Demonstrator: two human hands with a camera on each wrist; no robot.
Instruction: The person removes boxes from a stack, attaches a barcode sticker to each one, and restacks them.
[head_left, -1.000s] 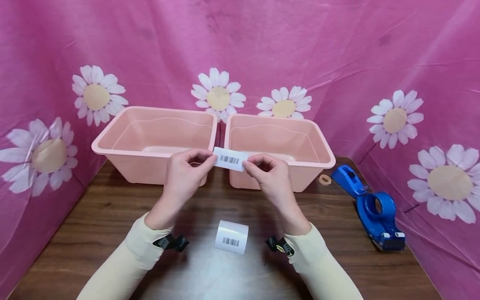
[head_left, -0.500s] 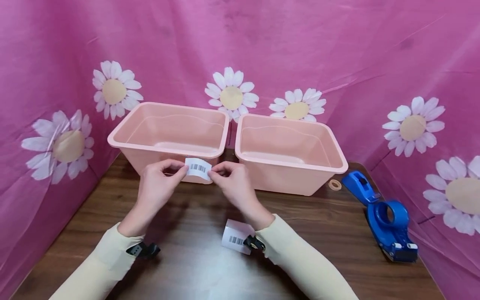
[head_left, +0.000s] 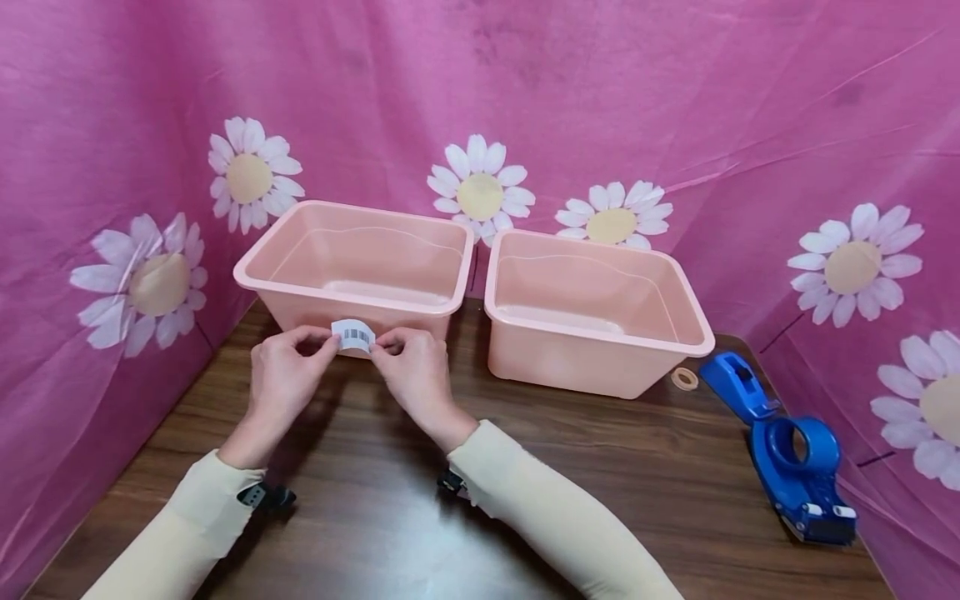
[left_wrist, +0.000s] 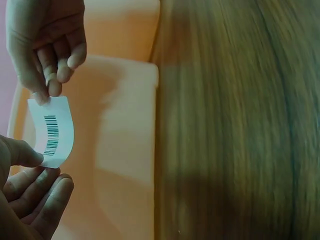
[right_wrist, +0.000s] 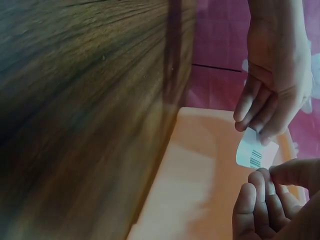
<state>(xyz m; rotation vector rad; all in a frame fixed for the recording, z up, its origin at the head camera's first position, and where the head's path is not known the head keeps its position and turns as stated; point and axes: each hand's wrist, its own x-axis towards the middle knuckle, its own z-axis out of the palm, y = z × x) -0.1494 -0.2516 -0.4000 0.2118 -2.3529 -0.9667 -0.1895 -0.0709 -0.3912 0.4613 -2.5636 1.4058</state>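
Observation:
A small white barcode label (head_left: 353, 335) is held taut between both hands and bows slightly. My left hand (head_left: 283, 373) pinches its left end between thumb and fingers, and my right hand (head_left: 417, 379) pinches the right end. Both are close in front of the left pink bin (head_left: 300, 310), near its front wall. In the left wrist view the label (left_wrist: 51, 131) curves, its printed side showing, with the bin wall (left_wrist: 125, 130) behind it. The right wrist view shows the label (right_wrist: 256, 150) between the fingertips of both hands.
A second pink bin (head_left: 570, 367) stands to the right, a narrow gap between the two. Beyond it lie a small tan ring (head_left: 684, 379), a blue tape dispenser (head_left: 738, 387) and another blue tape dispenser (head_left: 801, 483) on the wooden table (head_left: 600, 475). Pink flowered cloth (head_left: 375, 100) surrounds the table.
Both hands have carried the label leftward and lower, from over the gap between the bins to the left bin's front. The label roll on the table is now out of sight by the right forearm.

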